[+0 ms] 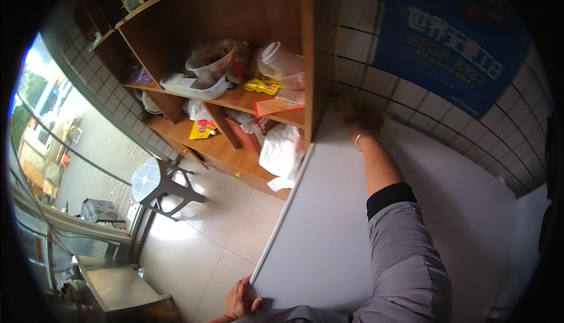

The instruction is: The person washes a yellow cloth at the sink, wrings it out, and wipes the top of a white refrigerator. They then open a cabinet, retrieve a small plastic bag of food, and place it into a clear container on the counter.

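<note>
My right hand (364, 119) reaches across the white tabletop (326, 217) to its far corner, where the wooden shelf unit meets the tiled wall. Under and around its fingers shows a blurred yellowish cloth (347, 102), pressed to the surface; the exact grip is dim. A pale bangle (365, 136) circles that wrist, below a grey sleeve with a black cuff. My left hand (240, 298) rests at the near left edge of the tabletop, thumb apart from the fingers, holding no loose thing.
The wooden shelf unit (308, 58) borders the table's far left; it carries plastic tubs (211, 65), a cup (282, 56), packets and white bags (282, 151). A blue poster (449, 36) with writing hangs on the wall. A plastic stool (147, 179) stands near the glass front.
</note>
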{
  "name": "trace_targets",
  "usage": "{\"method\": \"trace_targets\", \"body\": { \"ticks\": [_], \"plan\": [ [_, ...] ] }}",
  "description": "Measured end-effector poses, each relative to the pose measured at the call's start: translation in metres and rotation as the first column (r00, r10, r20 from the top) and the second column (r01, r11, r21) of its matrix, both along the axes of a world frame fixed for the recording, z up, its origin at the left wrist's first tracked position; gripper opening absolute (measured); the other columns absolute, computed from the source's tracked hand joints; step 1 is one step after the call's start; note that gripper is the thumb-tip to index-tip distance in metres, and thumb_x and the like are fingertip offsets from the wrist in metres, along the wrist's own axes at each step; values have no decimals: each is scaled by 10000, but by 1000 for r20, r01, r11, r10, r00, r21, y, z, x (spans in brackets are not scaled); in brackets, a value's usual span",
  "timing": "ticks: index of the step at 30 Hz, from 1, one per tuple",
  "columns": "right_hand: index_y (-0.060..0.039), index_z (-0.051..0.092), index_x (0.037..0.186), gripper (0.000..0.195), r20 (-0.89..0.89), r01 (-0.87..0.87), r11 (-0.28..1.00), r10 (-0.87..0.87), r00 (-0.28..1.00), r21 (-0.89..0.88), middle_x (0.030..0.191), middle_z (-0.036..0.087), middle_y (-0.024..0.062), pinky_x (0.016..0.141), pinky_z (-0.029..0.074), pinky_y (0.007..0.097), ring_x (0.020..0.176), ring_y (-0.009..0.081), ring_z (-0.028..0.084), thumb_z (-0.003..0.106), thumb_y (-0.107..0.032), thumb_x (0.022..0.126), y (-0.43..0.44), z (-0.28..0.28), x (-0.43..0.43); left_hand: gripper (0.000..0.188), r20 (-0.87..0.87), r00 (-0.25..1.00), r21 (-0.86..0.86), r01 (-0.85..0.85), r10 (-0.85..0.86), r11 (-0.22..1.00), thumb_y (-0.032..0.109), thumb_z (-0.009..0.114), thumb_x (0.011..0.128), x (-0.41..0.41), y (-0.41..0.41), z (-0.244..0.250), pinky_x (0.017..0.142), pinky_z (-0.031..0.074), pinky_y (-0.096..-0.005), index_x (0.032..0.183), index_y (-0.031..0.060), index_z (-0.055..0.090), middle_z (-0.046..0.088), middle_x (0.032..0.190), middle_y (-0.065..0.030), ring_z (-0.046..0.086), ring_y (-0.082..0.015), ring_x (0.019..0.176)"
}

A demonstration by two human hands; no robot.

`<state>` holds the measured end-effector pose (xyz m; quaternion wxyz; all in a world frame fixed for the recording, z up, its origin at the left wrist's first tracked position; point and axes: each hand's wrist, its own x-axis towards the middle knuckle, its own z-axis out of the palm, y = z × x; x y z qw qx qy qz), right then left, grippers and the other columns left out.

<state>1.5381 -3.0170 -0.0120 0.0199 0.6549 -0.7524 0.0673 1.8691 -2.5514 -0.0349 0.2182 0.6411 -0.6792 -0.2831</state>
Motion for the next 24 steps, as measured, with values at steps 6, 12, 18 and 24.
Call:
{"method": "trace_targets", "body": {
  "ticks": [6,12,18,24],
  "plan": [
    [-61,447,1219,531,139,-94,991,80,987,94,1318,377,162,989,288,425,1203,322,361,426,-435,843,-24,-1,-3,684,-22,1000,27,17,-17,999,416,624,723,1,0,-1,774,443,-398,1232,29,381,519,1042,-195,526,-349,931],
    [-70,408,1264,564,26,-59,997,60,998,-53,1440,158,121,1064,83,467,1326,287,103,394,-452,851,60,-20,2,726,-127,991,105,62,-48,993,411,620,747,6,-2,6,919,381,-396,1273,10,322,452,1168,-215,450,-353,1085],
    [-27,456,1192,541,5,-52,994,52,999,96,1437,172,128,1053,53,526,1334,296,78,418,-436,839,196,-15,29,704,-388,898,159,288,-209,944,451,496,838,32,-7,1,975,323,-394,1320,0,251,391,1233,-238,382,-346,1171],
    [-15,462,1173,478,-56,-53,999,53,997,7,1420,196,150,1060,80,500,1326,315,105,501,-322,810,358,-15,118,513,-681,730,408,442,-56,799,426,326,929,149,-7,-20,916,389,-345,1180,8,485,519,1159,-157,502,-255,1079]
  ]
}}
